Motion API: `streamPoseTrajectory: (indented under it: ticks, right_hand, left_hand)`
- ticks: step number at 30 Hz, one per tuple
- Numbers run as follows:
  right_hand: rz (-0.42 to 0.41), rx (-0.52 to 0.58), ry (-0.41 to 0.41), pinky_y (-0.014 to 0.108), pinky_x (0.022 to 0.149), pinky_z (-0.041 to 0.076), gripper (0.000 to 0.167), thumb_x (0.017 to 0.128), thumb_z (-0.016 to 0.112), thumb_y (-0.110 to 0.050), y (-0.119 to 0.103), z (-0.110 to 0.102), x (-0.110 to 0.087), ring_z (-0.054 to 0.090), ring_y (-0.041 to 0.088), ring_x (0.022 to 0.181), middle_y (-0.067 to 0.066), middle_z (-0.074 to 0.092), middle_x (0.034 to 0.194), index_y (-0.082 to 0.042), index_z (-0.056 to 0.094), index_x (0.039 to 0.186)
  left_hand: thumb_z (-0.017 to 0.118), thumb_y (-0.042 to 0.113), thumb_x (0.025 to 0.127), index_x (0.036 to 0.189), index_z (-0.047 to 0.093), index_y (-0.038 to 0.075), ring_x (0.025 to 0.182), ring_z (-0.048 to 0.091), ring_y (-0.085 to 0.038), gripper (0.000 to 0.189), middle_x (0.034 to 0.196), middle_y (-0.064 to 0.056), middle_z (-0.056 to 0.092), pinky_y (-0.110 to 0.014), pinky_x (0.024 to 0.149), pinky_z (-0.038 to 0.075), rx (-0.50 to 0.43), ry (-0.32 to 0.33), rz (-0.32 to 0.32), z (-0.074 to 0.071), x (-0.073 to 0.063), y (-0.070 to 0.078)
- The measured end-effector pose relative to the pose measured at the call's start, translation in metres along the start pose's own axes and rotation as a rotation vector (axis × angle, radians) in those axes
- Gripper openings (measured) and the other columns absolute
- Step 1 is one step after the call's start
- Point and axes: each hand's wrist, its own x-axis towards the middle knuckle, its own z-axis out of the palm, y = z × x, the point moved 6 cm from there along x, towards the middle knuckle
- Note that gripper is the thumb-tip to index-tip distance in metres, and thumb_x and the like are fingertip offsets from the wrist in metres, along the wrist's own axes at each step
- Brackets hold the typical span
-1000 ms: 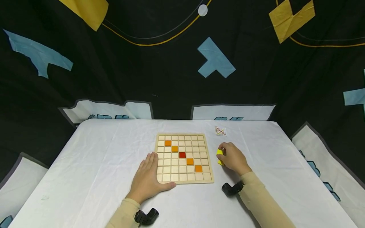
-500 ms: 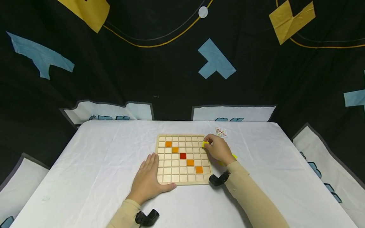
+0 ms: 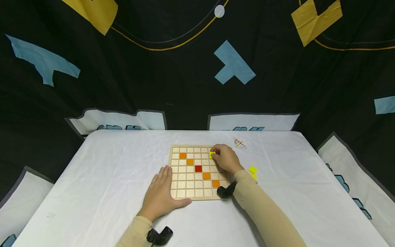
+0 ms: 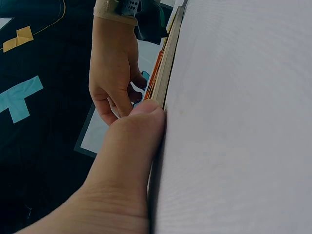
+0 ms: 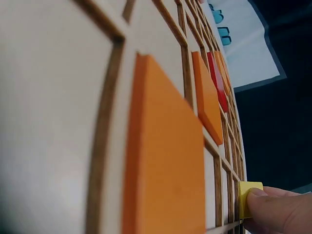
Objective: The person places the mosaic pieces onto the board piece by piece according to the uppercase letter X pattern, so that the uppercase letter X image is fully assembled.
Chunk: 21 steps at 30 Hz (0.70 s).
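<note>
A wooden grid board (image 3: pixel 185 198) lies on the white table, with a diagonal of orange tiles (image 3: pixel 206 176) and one red tile (image 3: pixel 198 168) in its cells. My right hand (image 3: pixel 226 158) pinches a yellow tile (image 3: pixel 212 155) between thumb and fingers over the board's upper right cells; in the right wrist view this yellow tile (image 5: pixel 250 199) stands tilted at the grid. With fingers straight, my left hand (image 3: pixel 162 195) rests along the board's left edge, its thumb by the front left corner. The left wrist view shows that thumb (image 4: pixel 129 141) against the board's side.
More yellow tiles (image 3: pixel 252 169) lie on the tablecloth right of the board, beside my right forearm. A small printed pattern card (image 3: pixel 240 142) lies behind them, near the back of the table. A black curtain (image 3: pixel 185 85) hangs beyond the table.
My right hand has taken a yellow tile from the pile at the right and carried it left over the board's upper right cells. The left hand stays in place.
</note>
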Motion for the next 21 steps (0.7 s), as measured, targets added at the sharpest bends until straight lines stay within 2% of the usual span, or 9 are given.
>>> streamPoseTrajectory:
  ticks: [7,14,17,21]
  right_hand:
    - [-0.012,-0.027,-0.001,0.036,0.08,0.051,0.015,0.094,0.069,-0.017,-0.002,0.001,0.0,0.056,0.019,0.086,0.004,0.062,0.098,-0.015,0.074,0.108]
    - [-0.02,-0.084,-0.067,0.042,0.096,0.054,0.025,0.094,0.069,-0.019,0.002,0.004,-0.005,0.063,0.023,0.105,0.006,0.062,0.113,-0.014,0.074,0.119]
    - [-0.01,-0.08,-0.099,0.041,0.093,0.053,0.028,0.094,0.068,-0.016,0.004,0.0,-0.01,0.061,0.021,0.101,0.004,0.063,0.11,-0.015,0.072,0.122]
    - [-0.011,-0.057,-0.105,0.036,0.08,0.049,0.034,0.095,0.066,-0.016,0.007,-0.013,-0.02,0.055,0.019,0.087,0.002,0.063,0.104,-0.017,0.066,0.129]
  left_hand:
    - [0.068,0.085,0.061,0.155,0.02,-0.007,0.154,0.017,-0.036,0.14,0.164,-0.022,0.019,-0.051,0.125,0.018,0.004,-0.005,0.002,0.0,0.0,0.001]
    - [0.068,0.085,0.06,0.155,0.02,-0.007,0.154,0.018,-0.036,0.14,0.164,-0.022,0.02,-0.051,0.125,0.018,-0.002,0.005,0.004,0.0,0.0,0.0]
    - [0.067,0.086,0.06,0.155,0.02,-0.006,0.154,0.017,-0.035,0.141,0.164,-0.021,0.019,-0.051,0.125,0.018,0.01,0.0,0.003,0.001,0.0,0.0]
    - [0.067,0.086,0.061,0.155,0.02,-0.006,0.154,0.018,-0.035,0.14,0.164,-0.021,0.019,-0.05,0.125,0.019,0.008,0.001,0.003,0.0,0.0,0.0]
